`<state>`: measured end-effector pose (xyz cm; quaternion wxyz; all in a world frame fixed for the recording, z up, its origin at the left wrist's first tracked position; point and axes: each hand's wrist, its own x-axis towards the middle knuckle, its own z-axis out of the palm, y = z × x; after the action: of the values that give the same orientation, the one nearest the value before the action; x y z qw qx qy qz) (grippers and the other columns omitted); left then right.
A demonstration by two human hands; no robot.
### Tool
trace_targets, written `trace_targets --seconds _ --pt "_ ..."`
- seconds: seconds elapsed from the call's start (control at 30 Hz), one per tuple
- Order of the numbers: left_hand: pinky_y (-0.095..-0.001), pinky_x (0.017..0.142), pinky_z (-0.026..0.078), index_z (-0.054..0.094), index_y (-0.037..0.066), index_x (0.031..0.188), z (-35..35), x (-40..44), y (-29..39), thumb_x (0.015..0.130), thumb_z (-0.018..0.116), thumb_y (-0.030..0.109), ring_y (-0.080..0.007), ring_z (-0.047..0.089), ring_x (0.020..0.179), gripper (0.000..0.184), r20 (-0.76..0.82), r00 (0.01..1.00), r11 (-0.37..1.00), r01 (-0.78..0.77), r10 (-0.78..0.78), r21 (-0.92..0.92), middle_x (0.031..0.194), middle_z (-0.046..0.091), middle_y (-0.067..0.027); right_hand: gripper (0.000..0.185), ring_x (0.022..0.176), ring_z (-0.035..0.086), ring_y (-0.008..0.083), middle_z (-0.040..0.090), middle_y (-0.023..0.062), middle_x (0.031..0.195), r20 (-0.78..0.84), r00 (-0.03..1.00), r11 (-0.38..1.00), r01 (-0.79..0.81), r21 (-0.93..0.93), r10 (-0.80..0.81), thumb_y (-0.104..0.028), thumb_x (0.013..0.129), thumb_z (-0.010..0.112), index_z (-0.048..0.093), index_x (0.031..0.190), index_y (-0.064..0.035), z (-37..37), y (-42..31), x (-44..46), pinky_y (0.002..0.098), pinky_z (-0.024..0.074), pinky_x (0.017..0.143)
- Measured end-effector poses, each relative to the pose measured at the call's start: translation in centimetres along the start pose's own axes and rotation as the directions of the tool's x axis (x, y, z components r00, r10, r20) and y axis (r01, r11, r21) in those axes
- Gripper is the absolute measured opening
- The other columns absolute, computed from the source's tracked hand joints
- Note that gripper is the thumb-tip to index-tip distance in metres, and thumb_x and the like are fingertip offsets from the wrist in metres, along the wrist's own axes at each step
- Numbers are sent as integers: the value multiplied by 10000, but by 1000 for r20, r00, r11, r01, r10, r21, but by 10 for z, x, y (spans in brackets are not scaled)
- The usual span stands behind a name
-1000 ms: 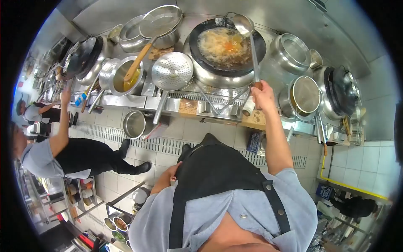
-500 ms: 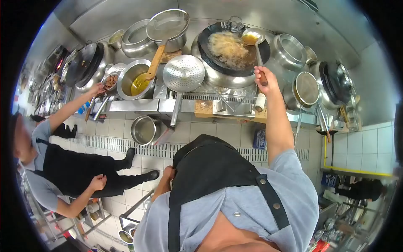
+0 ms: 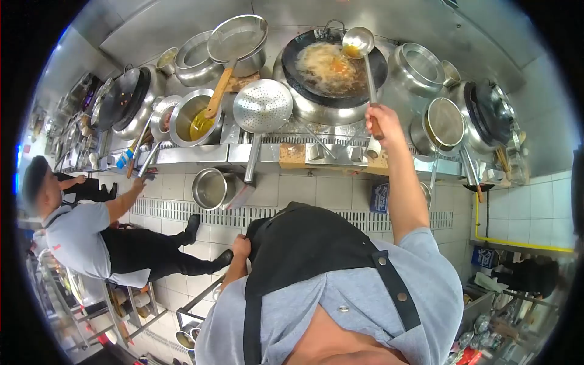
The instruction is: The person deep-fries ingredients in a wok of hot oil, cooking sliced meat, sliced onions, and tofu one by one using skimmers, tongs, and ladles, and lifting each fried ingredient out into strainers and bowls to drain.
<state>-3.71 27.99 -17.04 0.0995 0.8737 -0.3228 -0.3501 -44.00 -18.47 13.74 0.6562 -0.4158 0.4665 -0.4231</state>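
Observation:
My right hand (image 3: 384,124) is closed round the wooden end of a long metal ladle (image 3: 368,76). The ladle's bowl is over the far right part of a black wok (image 3: 377,67), with a little amber liquid in it. Pale foaming oil (image 3: 316,64) bubbles in the wok, with an orange patch near its middle. Low beside my black apron (image 3: 310,243), my left hand (image 3: 241,246) is curled against the cloth; whatever its fingers hold is hidden. A perforated skimmer (image 3: 263,104) lies left of the wok, its handle over the counter edge.
A steel pot of yellow oil (image 3: 176,125) has a wooden-handled strainer (image 3: 238,36) behind it. At left, a co-worker (image 3: 85,231) has a hand at a long handle. A fine strainer (image 3: 446,123) rests on a pot at right. One pot (image 3: 210,190) stands below the counter edge.
The ladle has shifted slightly up and left, showing less amber liquid; an orange patch has appeared in the foam. The co-worker's hand has drawn back from the bowl of meat to a handle.

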Motion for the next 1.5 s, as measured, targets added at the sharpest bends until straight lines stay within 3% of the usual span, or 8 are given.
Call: trace_targets --seconds 0.27,0.63,0.83,0.93,1.03,1.3,1.4,1.5 --pt "-473 879 532 683 -22 958 49 -35 28 823 697 240 -434 671 993 295 51 999 1000 -21 20 10 991 703 -276 175 493 588 171 605 69 648 -112 980 836 80 -543 -167 -134 853 661 596 935 7 -39 7 7 352 455 467" --pt "-467 969 509 657 -20 1143 108 -89 69 768 566 88 -439 647 1099 401 61 998 998 30 -27 -55 1118 690 -282 129 486 585 177 589 65 622 7 999 896 -31 -443 39 -86 830 652 585 886 10 -81 14 -6 350 437 455" --pt "-496 1024 475 635 -59 1177 108 -127 86 809 478 130 -485 596 1167 442 25 990 988 143 -142 -54 1183 642 -345 160 503 586 171 606 65 689 -42 978 721 120 -683 -202 -123 829 662 611 916 1 -83 9 16 329 435 465" --pt "-504 1034 463 627 -80 1168 102 -125 83 819 462 149 -503 584 1173 448 21 994 993 108 -108 -49 1183 630 -367 111 505 571 167 602 58 680 -122 987 812 13 -583 -103 -112 856 650 613 899 -17 -76 4 27 322 432 463" --pt "-513 1026 460 623 -92 1146 99 -117 69 824 470 166 -511 582 1163 440 2 998 995 71 -71 -74 1165 628 -374 76 531 558 161 601 57 697 40 993 993 -109 44 107 -103 895 641 603 882 -38 -75 7 36 311 428 464" --pt "-537 916 478 627 -99 974 94 -99 -21 888 520 242 -529 598 1017 367 -3 956 947 -289 293 136 1065 622 -390 78 544 560 174 609 79 738 117 990 958 -110 264 81 -86 934 629 577 925 -28 -40 5 -4 324 453 469" --pt "-472 876 511 631 -96 993 89 -108 -39 893 592 216 -447 650 976 330 -107 981 982 -173 165 -74 1035 661 -343 72 540 558 174 611 79 740 106 993 990 -57 132 43 -79 926 631 586 915 -25 -29 5 -11 317 453 472" --pt "-416 853 527 608 -95 1089 19 -171 30 874 654 146 -330 671 964 326 94 993 800 116 -74 -589 1020 688 -250 102 542 573 164 617 76 747 -1 994 981 110 -159 -112 -89 893 645 604 925 -2 -27 13 -22 318 455 479"
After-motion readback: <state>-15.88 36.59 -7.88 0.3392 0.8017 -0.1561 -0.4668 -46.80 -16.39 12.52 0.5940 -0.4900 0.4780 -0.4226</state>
